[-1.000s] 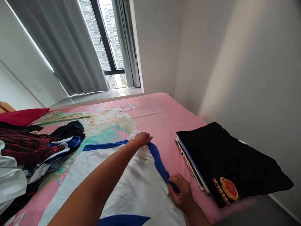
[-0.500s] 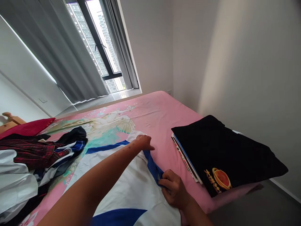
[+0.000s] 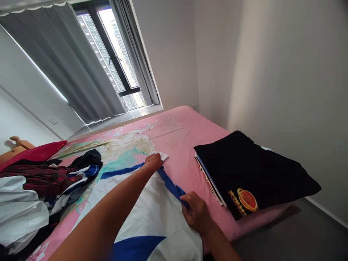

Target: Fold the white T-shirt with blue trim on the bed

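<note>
A white-and-blue shirt (image 3: pixel 152 206) lies spread on the pink bed in front of me, with blue strips along its far and right sides and a blue panel near me. My left hand (image 3: pixel 154 161) reaches across it and is closed on the white cloth at its far corner, a bit of which sticks out past the fingers. Lower right, my right hand (image 3: pixel 195 212) pinches the blue strip on the shirt's right side between thumb and fingers. My left forearm hides part of the shirt's middle.
To the right, a black T-shirt (image 3: pixel 266 174) with an orange print tops a stack of folded clothes at the bed's edge. A loose heap of clothes (image 3: pixel 49 181) lies left, beside a red cushion (image 3: pixel 40 154). The pink bedsheet (image 3: pixel 176 127) runs toward the window.
My left hand has closed from spread fingers onto the white cloth at the far corner. My right hand still grips the blue strip, slightly higher. The view has shifted a little.
</note>
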Action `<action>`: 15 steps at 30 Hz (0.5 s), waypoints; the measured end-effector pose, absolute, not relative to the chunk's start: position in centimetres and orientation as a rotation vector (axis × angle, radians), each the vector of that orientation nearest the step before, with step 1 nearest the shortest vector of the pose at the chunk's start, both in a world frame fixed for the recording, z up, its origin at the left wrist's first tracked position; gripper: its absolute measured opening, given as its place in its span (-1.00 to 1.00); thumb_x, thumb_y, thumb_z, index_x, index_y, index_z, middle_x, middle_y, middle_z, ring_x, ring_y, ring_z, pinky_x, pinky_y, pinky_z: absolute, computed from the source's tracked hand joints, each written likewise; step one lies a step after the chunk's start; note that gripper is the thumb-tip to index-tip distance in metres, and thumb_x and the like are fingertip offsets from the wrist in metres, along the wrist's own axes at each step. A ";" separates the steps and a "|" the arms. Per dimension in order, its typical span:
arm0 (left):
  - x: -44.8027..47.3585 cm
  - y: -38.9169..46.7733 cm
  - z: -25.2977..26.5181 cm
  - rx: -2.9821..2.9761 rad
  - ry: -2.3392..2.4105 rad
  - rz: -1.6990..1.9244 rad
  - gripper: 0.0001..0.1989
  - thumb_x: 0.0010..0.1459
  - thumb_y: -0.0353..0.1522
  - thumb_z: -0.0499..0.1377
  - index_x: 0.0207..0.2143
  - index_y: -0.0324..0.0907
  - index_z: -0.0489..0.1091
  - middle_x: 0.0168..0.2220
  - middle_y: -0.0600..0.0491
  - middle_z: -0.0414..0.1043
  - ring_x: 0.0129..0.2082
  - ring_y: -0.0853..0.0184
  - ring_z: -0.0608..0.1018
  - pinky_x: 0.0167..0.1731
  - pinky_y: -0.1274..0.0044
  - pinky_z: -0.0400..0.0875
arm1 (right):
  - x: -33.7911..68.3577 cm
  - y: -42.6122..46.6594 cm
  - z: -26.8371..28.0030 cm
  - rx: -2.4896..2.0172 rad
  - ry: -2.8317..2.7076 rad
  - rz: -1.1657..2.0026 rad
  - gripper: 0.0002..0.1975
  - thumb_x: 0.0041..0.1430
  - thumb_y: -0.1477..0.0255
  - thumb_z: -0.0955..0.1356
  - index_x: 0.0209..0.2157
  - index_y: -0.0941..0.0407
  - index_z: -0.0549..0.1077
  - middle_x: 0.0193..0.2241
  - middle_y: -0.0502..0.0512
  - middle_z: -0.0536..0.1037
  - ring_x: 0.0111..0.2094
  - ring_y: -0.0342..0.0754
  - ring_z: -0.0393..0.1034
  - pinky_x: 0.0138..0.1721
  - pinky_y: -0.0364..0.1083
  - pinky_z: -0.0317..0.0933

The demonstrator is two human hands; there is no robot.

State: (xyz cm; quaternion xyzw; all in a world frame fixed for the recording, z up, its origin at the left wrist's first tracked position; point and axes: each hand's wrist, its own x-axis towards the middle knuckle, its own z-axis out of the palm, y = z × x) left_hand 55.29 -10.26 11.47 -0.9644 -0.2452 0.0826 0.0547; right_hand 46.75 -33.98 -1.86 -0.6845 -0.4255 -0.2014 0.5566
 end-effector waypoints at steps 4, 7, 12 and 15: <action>58.2 -11.3 11.3 -3.042 -0.805 0.118 -0.66 0.21 -0.37 -0.14 -0.01 -0.15 0.25 -0.17 -0.09 0.51 -0.25 0.30 0.57 -0.32 0.52 0.40 | 47.4 -33.8 -2.6 -1.618 -0.631 -0.459 -0.76 0.11 0.56 0.24 -0.15 0.07 0.31 -0.34 0.04 0.40 -0.32 -0.12 0.36 -0.30 -0.13 0.32; 60.3 -12.3 10.8 -3.108 -0.746 0.089 -0.64 0.24 -0.37 -0.19 0.01 -0.10 0.24 -0.14 -0.01 0.49 -0.27 0.38 0.56 -0.31 0.56 0.39 | 47.7 -33.9 -2.9 -1.649 -0.519 -0.458 -0.80 0.12 0.52 0.25 -0.18 0.08 0.32 -0.34 0.03 0.41 -0.28 -0.11 0.36 -0.23 -0.11 0.32; 60.8 -12.4 9.8 -3.081 -0.640 0.151 -0.68 0.13 -0.20 0.02 -0.17 -0.18 0.38 -0.03 -0.15 0.41 0.02 0.11 0.43 -0.06 0.35 0.31 | 47.6 -33.9 -2.8 -1.689 -0.647 -0.435 -0.75 0.09 0.56 0.25 -0.15 0.08 0.30 -0.31 0.04 0.43 -0.27 -0.11 0.38 -0.23 -0.12 0.32; 59.9 -11.2 9.3 -3.046 -0.670 0.238 -0.49 0.01 -0.03 0.10 -0.16 -0.26 0.39 -0.02 -0.29 0.39 0.03 -0.02 0.40 -0.04 0.25 0.28 | 47.5 -33.9 -2.7 -1.674 -0.794 -0.385 -0.73 0.06 0.58 0.24 -0.16 0.08 0.28 -0.34 0.04 0.43 -0.32 -0.11 0.39 -0.30 -0.13 0.32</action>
